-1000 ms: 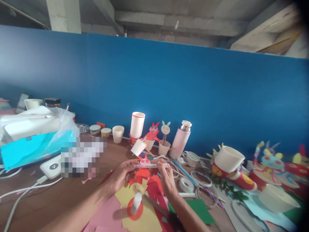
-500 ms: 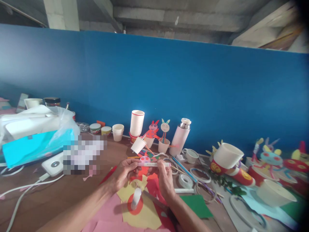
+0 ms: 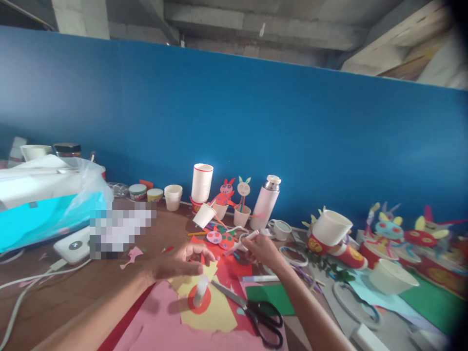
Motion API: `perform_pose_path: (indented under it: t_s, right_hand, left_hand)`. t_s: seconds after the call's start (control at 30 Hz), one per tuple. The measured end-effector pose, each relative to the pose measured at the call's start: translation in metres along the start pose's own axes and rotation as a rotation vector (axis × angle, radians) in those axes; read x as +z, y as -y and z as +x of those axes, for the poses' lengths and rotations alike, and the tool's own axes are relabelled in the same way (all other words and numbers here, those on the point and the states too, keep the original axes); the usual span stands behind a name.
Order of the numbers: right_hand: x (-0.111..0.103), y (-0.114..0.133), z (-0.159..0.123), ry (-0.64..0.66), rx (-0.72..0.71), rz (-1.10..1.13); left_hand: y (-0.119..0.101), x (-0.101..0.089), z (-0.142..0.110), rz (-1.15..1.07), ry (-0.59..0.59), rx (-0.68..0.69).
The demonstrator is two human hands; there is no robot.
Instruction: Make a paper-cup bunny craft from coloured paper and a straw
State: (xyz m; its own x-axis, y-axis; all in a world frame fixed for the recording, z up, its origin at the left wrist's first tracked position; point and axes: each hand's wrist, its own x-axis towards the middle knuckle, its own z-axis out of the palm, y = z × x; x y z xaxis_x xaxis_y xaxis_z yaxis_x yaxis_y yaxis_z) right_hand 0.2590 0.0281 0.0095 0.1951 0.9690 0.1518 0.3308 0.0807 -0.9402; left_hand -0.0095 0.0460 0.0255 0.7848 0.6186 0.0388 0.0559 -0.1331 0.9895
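Head view: right hand [image 3: 263,249] pinches a marker [image 3: 252,236], left hand [image 3: 183,263] half-open (seemingly empty); pink face [image 3: 214,237] has eyes but lies outside the cups [image 3: 242,216]

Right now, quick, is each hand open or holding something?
Left hand: open, nothing seen in it.
Right hand: closed, holding a marker pen.

Runs low and open over the pink paper [image 3: 157,324]; meets an upright white object [image 3: 201,291] and scissors [image 3: 250,308], then, farther back, cup stack [image 3: 202,183] and thermos [image 3: 264,205].
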Motion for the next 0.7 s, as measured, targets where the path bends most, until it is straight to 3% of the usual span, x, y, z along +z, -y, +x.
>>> perform_pose_path:
  t_s: [0.07, 0.2, 0.37, 0.53, 0.7]
  right_hand:
    - [-0.011, 0.001, -0.01, 0.067, -0.023, -0.157]
    - [-0.027, 0.003, -0.034, 0.251, -0.079, -0.368]
    - [-0.024, -0.001, -0.044, 0.326, -0.314, -0.736]
    - [-0.007, 0.019, -0.038, 0.264, -0.411, -0.629]
    - [0.033, 0.037, -0.035, 0.207, -0.542, -0.552]
  left_hand:
    - [0.002, 0.001, 0.001, -0.028, -0.033, -0.047]
    - [0.017, 0.003, 0.01, -0.161, -0.22, -0.064]
    - [0.028, 0.008, 0.015, -0.197, -0.321, -0.032]
    - [0.031, 0.009, 0.015, -0.259, -0.363, -0.002]
    - [0.03, 0.009, 0.016, -0.237, -0.344, -0.002]
